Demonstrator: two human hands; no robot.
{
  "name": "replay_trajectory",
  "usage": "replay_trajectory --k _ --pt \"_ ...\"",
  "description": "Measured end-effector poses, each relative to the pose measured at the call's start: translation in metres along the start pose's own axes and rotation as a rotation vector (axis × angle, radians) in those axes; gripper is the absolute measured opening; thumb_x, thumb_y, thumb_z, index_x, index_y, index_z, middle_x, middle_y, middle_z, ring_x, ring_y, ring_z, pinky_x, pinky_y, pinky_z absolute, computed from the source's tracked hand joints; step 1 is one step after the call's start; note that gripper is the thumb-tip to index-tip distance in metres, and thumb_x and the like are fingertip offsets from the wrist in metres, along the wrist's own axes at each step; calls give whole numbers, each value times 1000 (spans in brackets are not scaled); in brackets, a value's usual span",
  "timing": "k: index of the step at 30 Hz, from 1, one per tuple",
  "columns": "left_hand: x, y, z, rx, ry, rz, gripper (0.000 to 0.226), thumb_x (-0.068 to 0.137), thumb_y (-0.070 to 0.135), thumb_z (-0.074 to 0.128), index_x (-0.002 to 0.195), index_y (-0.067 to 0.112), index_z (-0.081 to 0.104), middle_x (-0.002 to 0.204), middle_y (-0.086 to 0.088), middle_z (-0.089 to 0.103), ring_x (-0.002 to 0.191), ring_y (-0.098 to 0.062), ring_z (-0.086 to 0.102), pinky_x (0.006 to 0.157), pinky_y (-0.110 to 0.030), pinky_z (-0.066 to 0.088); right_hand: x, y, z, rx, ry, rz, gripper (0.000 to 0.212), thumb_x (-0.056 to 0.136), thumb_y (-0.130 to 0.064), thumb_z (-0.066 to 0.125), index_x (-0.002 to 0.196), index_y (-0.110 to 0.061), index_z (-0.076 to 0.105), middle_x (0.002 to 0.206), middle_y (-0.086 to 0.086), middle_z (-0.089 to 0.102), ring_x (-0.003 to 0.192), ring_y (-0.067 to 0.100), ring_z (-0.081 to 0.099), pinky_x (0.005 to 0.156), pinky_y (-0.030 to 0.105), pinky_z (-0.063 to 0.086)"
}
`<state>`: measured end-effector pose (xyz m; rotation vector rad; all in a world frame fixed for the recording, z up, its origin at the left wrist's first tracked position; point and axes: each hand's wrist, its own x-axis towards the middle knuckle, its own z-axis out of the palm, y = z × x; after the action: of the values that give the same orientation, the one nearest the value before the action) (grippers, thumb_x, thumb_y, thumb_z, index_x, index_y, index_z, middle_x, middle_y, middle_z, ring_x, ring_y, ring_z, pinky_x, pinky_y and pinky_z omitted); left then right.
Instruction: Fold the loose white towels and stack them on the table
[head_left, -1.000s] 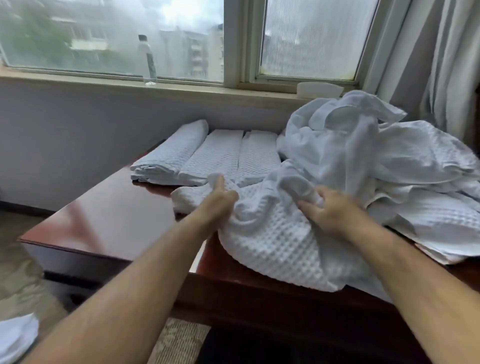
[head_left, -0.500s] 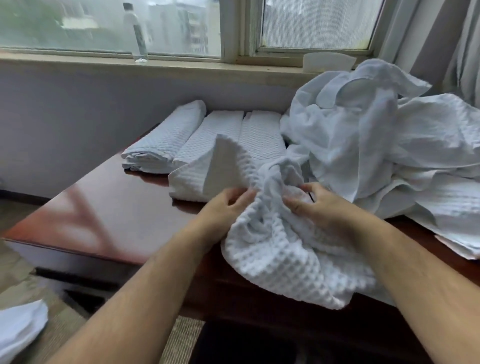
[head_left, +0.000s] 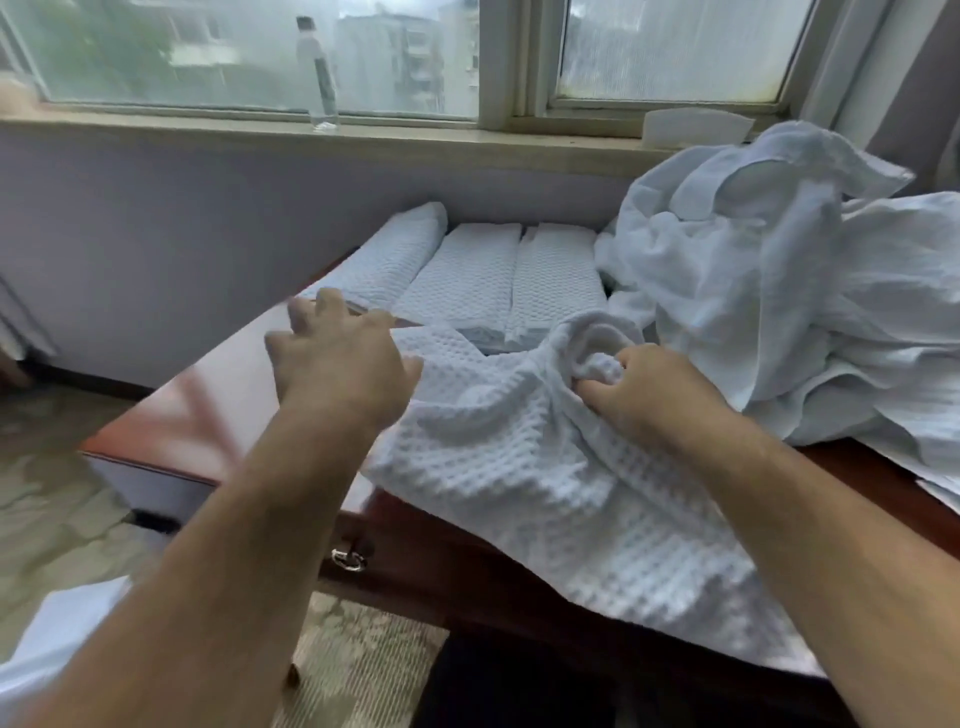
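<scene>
My right hand (head_left: 649, 400) clenches a bunched fold of the waffle towel (head_left: 519, 478), which lies crumpled across the near edge of the desk (head_left: 208, 410) and hangs over its front. My left hand (head_left: 337, 364) hovers at the towel's left edge, fingers spread; I cannot tell whether the thumb pinches cloth. Three folded towels (head_left: 467, 275) lie side by side at the back. A big loose pile (head_left: 779, 291) waits on the right, so I judge most of the work is left.
</scene>
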<state>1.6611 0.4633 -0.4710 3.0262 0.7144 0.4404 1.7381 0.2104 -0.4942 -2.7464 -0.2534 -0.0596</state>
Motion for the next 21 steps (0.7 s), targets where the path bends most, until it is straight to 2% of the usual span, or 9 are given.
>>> replay_trajectory --k 2,4,6,10,12,14,16,19,21 --pt "-2 8 11 -43 26 172 48 95 49 55 141 36 49 147 -6 39 135 -31 33 107 -50 33 -2 -1 -1 -26 -107 -41 42 93 -66 49 85 -28 65 93 0 69 78 15 56 71 33 40" --pt "-4 29 28 -290 -69 387 45 98 43 55 142 35 51 149 -1 44 139 -25 36 114 -45 32 -6 8 -2 295 -208 15 50 86 -78 49 95 -35 73 103 -11 73 83 7 62 78 29 44" --pt "-12 53 47 -489 -246 471 49 102 43 49 149 31 44 154 0 42 142 -21 34 118 -38 26 -9 22 -2 619 -236 215 75 79 -87 48 121 -29 72 121 -6 70 107 18 66 97 39 49" --pt "-25 75 77 -244 -277 480 65 95 68 31 154 43 24 152 1 41 139 -29 33 108 -49 32 -18 67 -1 1064 -217 515 58 98 -51 60 116 4 71 88 19 75 74 33 70 73 42 58" --pt "-32 74 77 -195 -299 410 73 84 81 29 150 49 22 144 -3 44 131 -32 41 96 -48 39 -23 82 -10 826 -341 440 58 82 -58 75 106 -5 77 97 16 77 87 32 75 86 50 60" --pt "-38 73 71 -146 -363 339 89 72 91 27 149 46 23 144 -6 46 129 -32 48 87 -45 40 -24 81 -22 303 -438 258 74 59 -84 63 95 -21 80 95 -1 78 91 22 73 88 43 59" --pt "-40 70 61 -80 -452 278 110 59 102 21 152 42 23 151 -5 44 136 -29 45 95 -46 41 -24 69 -19 -2 -457 125 74 56 -89 56 93 -29 75 91 -10 75 88 15 69 81 34 57" --pt "-37 66 46 28 -494 248 123 54 106 13 156 38 22 158 -3 38 143 -31 35 110 -50 30 -24 53 2 -16 -391 51 62 64 -81 60 95 -28 68 92 -9 71 88 14 65 68 30 51" --pt "-36 63 48 53 -412 329 111 67 99 10 155 34 27 153 -12 42 140 -35 34 109 -51 27 -24 52 11 -35 -334 17 47 74 -70 60 87 -25 66 89 -7 68 84 13 60 62 27 43"
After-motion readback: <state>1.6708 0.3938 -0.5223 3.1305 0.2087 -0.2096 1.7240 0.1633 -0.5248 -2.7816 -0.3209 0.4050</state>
